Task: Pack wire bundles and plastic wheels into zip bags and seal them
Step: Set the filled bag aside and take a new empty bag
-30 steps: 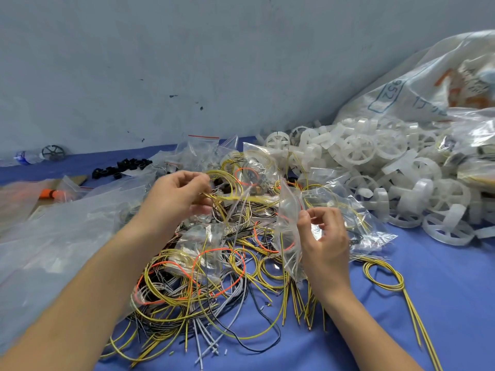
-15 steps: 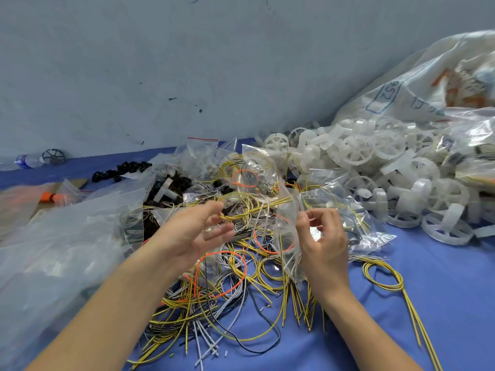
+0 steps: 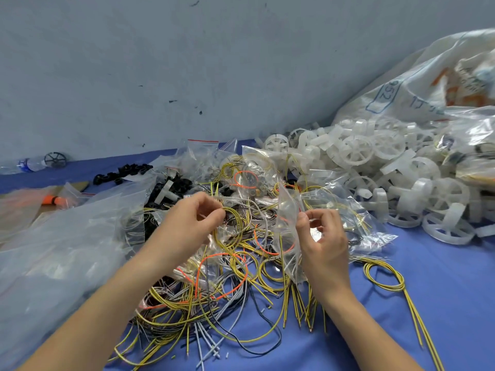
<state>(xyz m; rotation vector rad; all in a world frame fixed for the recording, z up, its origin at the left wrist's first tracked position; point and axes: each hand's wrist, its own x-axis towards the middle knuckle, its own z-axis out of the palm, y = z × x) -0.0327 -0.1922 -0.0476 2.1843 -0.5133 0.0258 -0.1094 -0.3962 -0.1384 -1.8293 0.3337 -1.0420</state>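
Observation:
A tangled pile of yellow, orange, grey and black wires (image 3: pixel 214 293) lies on the blue table in front of me. My left hand (image 3: pixel 187 223) pinches a coiled yellow wire bundle (image 3: pixel 235 223) just above the pile. To its right, my right hand (image 3: pixel 321 242) grips the edge of a small clear zip bag (image 3: pixel 286 218), held upright with some wire inside. The two hands are a short gap apart. White plastic wheels (image 3: pixel 401 183) are heaped at the right.
Large clear plastic bags (image 3: pixel 61 250) cover the left side. Filled zip bags (image 3: pixel 241 167) and black parts (image 3: pixel 120 174) lie behind the wires. A big printed sack (image 3: pixel 428 84) leans on the wall at right. A loose yellow coil (image 3: pixel 385 277) lies on bare blue cloth.
My left hand has moved down and to the right with the yellow wire bundle, closer to the zip bag. My right hand has stayed in place holding the bag.

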